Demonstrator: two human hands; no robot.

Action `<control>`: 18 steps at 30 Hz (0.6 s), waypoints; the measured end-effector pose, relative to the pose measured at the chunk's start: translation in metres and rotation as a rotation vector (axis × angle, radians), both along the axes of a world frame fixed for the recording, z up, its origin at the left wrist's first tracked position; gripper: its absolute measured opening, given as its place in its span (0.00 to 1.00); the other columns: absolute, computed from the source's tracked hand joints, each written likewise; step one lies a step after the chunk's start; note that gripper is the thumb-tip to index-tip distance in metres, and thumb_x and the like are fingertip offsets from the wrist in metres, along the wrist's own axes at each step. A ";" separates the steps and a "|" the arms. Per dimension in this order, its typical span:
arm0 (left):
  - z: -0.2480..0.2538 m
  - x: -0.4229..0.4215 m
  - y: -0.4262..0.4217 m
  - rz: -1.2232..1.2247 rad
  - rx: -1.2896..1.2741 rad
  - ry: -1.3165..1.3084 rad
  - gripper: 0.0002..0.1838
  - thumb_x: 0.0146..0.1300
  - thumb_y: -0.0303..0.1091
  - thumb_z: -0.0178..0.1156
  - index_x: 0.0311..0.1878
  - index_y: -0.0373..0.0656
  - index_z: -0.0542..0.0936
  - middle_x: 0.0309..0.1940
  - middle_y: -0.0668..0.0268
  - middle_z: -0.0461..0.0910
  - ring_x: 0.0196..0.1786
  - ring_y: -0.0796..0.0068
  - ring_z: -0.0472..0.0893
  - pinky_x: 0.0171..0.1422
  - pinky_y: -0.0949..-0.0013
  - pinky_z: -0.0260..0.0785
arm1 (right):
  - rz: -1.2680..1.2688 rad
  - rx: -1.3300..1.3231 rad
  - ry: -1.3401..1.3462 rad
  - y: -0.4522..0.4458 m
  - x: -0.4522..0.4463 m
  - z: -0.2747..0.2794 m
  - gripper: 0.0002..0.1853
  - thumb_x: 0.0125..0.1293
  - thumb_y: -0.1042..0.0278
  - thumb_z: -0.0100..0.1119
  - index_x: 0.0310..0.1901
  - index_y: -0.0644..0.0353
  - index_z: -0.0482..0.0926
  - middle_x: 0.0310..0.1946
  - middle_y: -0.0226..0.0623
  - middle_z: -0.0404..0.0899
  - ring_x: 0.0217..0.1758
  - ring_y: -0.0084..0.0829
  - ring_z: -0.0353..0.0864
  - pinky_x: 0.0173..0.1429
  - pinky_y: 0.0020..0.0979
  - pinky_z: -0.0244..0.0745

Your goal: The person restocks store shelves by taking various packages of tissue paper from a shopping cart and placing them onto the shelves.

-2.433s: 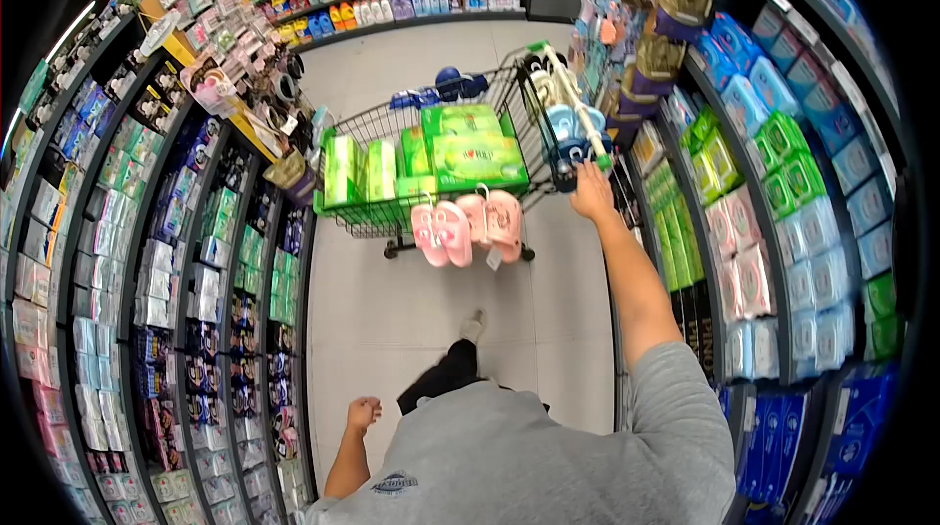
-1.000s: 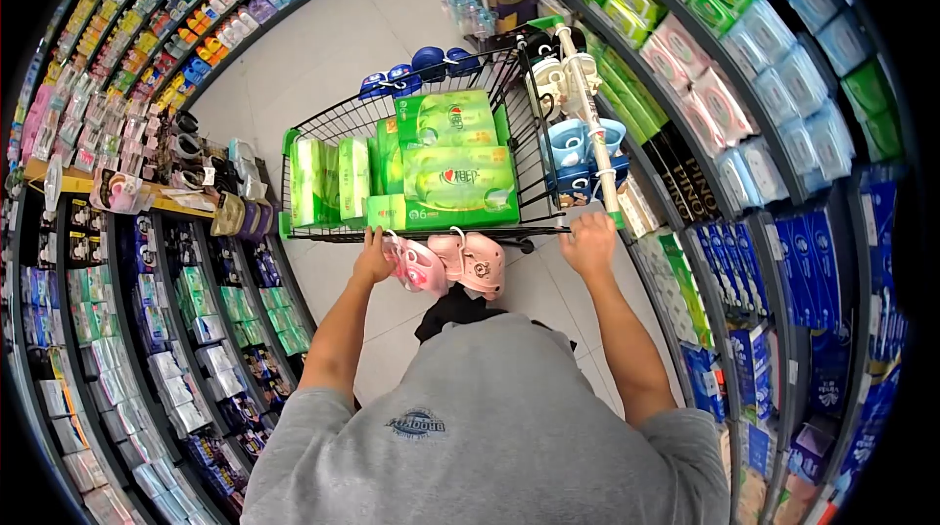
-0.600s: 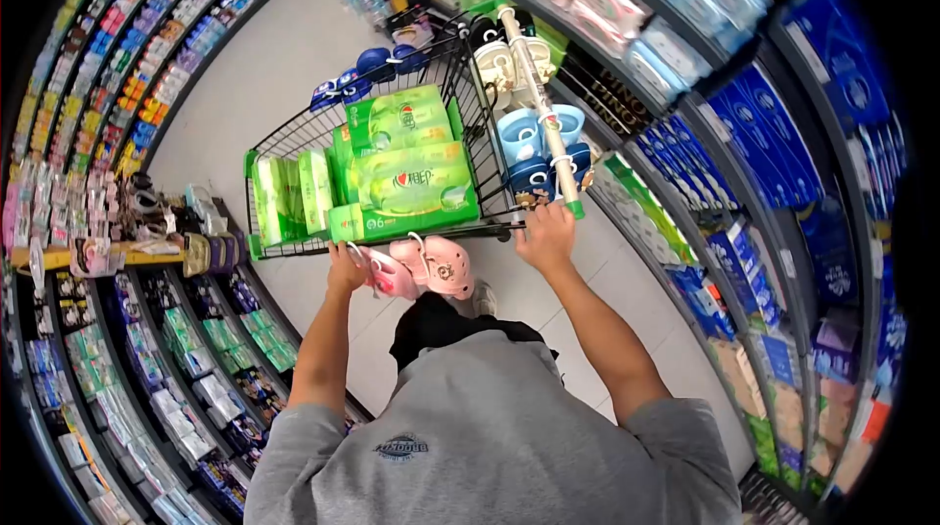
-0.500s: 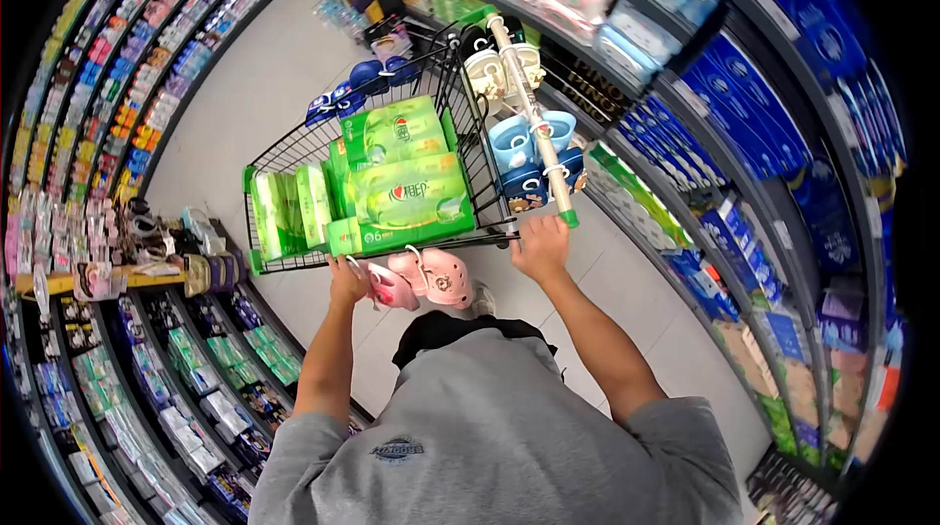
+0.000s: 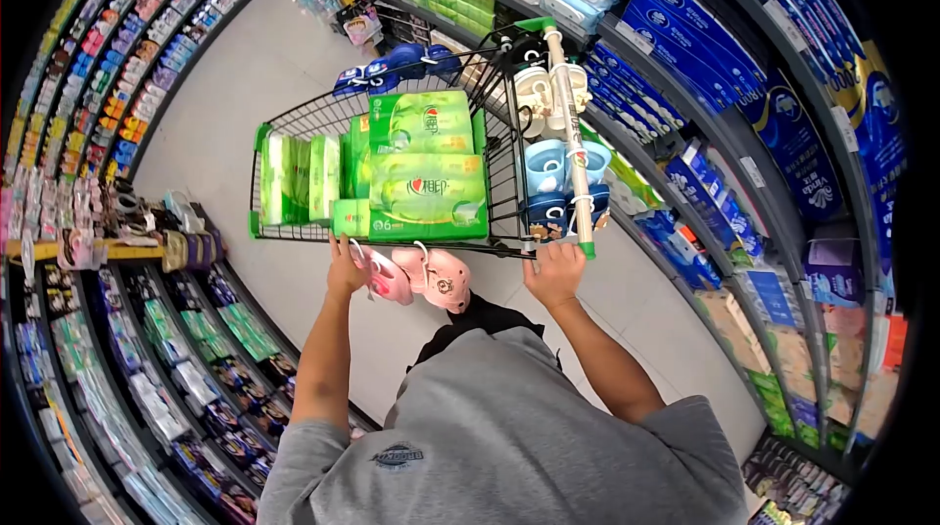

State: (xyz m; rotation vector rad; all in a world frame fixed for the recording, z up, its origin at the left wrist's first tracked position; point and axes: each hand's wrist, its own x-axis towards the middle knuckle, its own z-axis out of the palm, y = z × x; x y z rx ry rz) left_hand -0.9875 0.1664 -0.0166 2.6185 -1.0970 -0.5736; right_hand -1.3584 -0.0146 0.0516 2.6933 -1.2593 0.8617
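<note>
A black wire shopping cart (image 5: 294,121) stands sideways in front of me, loaded with green tissue packs (image 5: 428,194). My left hand (image 5: 346,268) is closed on the cart's near rim, beside pink clogs (image 5: 437,276) that hang outside the basket. At the near end of the white handle bar (image 5: 568,123), my right hand (image 5: 556,272) grips the cart's near corner. Blue clogs (image 5: 550,167) and cream clogs (image 5: 535,97) hang by the handle. Dark blue shoes (image 5: 406,61) hang on the cart's far side.
Curved shelves of bottles (image 5: 147,74) run along the upper left, with packet shelves (image 5: 147,358) below. Blue tissue packs (image 5: 685,35) fill the right shelves, close to the handle. Grey floor tiles (image 5: 259,70) show around the cart.
My left hand has come up from beside my body and taken hold of the cart's near rim. My right hand has moved down to the near corner. The shelves have swung round in view.
</note>
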 end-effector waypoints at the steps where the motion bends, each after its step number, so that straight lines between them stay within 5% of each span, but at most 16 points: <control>1: -0.002 -0.014 -0.007 0.014 0.007 0.008 0.51 0.47 0.45 0.67 0.71 0.42 0.49 0.73 0.49 0.39 0.54 0.40 0.74 0.53 0.51 0.71 | -0.004 0.000 -0.005 -0.004 -0.013 -0.006 0.11 0.46 0.59 0.62 0.21 0.52 0.71 0.24 0.31 0.67 0.35 0.34 0.68 0.46 0.37 0.60; 9: 0.004 -0.115 -0.008 0.032 0.091 0.035 0.53 0.48 0.42 0.67 0.73 0.50 0.45 0.75 0.58 0.34 0.55 0.43 0.74 0.53 0.52 0.72 | -0.066 0.024 0.077 0.024 -0.113 -0.009 0.12 0.45 0.58 0.63 0.21 0.53 0.71 0.25 0.31 0.67 0.35 0.35 0.68 0.48 0.39 0.59; 18: 0.001 -0.205 0.000 -0.026 0.043 0.003 0.50 0.50 0.41 0.65 0.73 0.50 0.46 0.75 0.58 0.35 0.49 0.39 0.76 0.52 0.51 0.72 | -0.131 0.021 0.092 0.046 -0.206 -0.014 0.13 0.43 0.57 0.64 0.20 0.53 0.71 0.24 0.32 0.67 0.33 0.36 0.67 0.47 0.38 0.59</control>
